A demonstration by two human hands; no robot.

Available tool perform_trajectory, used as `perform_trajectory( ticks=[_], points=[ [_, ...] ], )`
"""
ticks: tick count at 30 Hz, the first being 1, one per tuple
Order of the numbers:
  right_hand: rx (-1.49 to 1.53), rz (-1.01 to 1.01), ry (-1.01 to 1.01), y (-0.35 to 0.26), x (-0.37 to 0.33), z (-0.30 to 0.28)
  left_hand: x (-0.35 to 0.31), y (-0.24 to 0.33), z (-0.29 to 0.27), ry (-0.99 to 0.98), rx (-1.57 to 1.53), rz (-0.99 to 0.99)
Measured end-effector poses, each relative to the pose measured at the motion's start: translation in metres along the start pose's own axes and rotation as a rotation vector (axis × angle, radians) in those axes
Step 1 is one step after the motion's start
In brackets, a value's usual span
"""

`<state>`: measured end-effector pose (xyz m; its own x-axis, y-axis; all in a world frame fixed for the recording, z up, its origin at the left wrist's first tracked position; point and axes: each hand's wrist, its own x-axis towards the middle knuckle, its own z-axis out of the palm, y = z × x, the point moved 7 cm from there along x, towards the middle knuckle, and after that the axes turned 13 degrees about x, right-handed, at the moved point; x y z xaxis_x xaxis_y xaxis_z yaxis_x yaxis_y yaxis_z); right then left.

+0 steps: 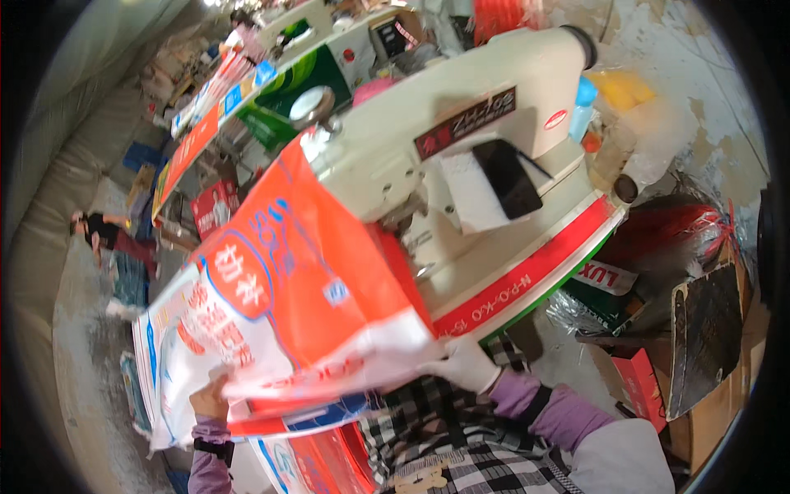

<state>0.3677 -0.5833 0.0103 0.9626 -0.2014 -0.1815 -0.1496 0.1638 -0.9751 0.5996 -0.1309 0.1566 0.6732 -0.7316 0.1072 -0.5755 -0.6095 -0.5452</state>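
Observation:
An orange and white printed plastic sack (271, 305) is spread in front of me. Its upper corner lies against the head of a cream sewing machine (494, 90). My left hand (211, 398) grips the sack's lower left edge, with the fingers closed on it. At the lower right corner, my right hand (467, 365) wears a white glove and is closed on the sack's edge; its fingertips are partly hidden. More sacks (321, 461) of similar orange and white lie beneath, near my lap.
On the machine bed rest a dark phone (506, 177) and white paper (469, 193). Beyond the machine stands a blue bottle (583, 107). To the right are a dark board (704, 342), cardboard and a red box (640, 385). Another person (111, 235) is far left.

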Motion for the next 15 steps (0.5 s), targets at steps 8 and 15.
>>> perform_trajectory(
  ticks=[8, 15],
  points=[
    [-0.395, -0.637, 0.119, -0.081, 0.084, 0.080, 0.041, -0.045, 0.098, -0.299, 0.164, -0.311],
    [-0.667, -0.546, -0.884, -0.101, -0.035, 0.195, -0.254, -0.125, 0.173, 0.213, -1.634, -1.843]
  ],
)
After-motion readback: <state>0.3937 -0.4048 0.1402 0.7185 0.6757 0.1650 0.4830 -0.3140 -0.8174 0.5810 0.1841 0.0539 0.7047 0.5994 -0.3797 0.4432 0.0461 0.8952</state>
